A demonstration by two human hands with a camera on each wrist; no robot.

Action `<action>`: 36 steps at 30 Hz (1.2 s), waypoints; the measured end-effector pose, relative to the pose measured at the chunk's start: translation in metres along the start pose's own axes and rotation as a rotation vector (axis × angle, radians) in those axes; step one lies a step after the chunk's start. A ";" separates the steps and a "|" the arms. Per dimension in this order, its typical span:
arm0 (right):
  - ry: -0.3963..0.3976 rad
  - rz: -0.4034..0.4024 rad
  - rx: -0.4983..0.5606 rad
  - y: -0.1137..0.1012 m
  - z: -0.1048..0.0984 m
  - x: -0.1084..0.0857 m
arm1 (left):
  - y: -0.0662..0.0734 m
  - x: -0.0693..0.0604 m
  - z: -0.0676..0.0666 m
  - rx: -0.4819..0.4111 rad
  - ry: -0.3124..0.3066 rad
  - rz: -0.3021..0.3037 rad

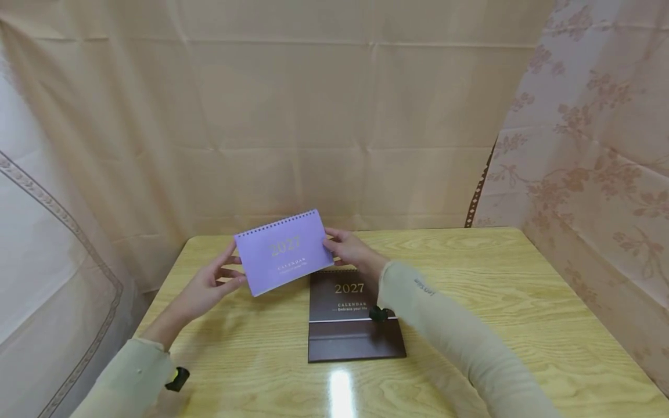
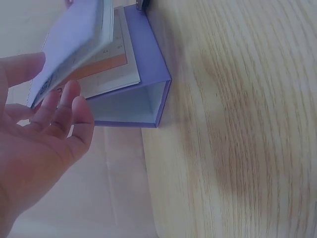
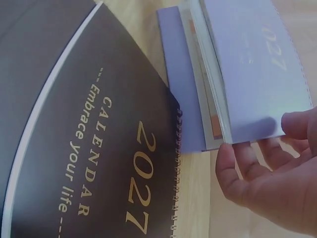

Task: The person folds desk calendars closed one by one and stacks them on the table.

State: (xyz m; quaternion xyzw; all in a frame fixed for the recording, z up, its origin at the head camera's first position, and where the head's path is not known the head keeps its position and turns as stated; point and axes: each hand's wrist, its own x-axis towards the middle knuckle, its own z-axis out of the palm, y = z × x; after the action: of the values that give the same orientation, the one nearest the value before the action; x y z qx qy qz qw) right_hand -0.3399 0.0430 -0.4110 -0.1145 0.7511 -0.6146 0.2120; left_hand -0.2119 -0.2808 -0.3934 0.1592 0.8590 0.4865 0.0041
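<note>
I view the worktop from the head position, nearest items first. The left sleeve (image 1: 117, 386) and right sleeve (image 1: 449, 325) extend from the lower edge; each carries a black device at its wrist. A bright reflection lies on the wood-grain worktop (image 1: 502, 290) between them.

Next is the brown calendar (image 1: 334, 337), set on the worktop with its gold "2027" facing me. The right sleeve and wrist cover part of its right side.

Beyond it and to its left, I locate the purple calendar (image 1: 290, 264), held tilted between both hands, its right end higher than its left. The left hand (image 1: 201, 290) holds the left edge between thumb and fingers. The right hand (image 1: 359, 256) pinches the right edge: thumb on the front, remaining fingers behind.

On the left wrist view, the cover (image 2: 69, 37) stands away from an inner page (image 2: 116, 83) with an orange band; behind these is the purple stand (image 2: 146, 52). I cannot tell whether the stand touches the worktop.

Beige cloth (image 1: 324, 116) hangs behind the worktop; flower-patterned cloth (image 1: 601, 145) hangs at right.
</note>
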 end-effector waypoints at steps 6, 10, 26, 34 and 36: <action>-0.009 -0.065 -0.071 0.000 0.009 -0.002 | 0.000 -0.001 0.003 0.017 0.006 -0.040; -0.012 -0.114 -0.108 -0.001 0.014 -0.003 | 0.001 -0.001 0.005 0.018 0.011 -0.056; -0.013 -0.088 -0.168 -0.002 0.017 -0.003 | -0.001 -0.004 0.013 0.038 0.035 -0.057; -0.007 -0.072 -0.156 -0.001 0.017 -0.003 | -0.002 -0.004 0.016 0.026 0.041 -0.061; -0.014 -0.072 -0.153 0.000 0.017 -0.003 | -0.002 -0.004 0.016 0.025 0.041 -0.066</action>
State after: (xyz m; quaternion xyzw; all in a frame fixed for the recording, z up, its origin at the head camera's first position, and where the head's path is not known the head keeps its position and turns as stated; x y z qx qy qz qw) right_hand -0.3296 0.0293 -0.4133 -0.1618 0.7897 -0.5619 0.1856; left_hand -0.2060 -0.2699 -0.4038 0.1206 0.8698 0.4785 0.0004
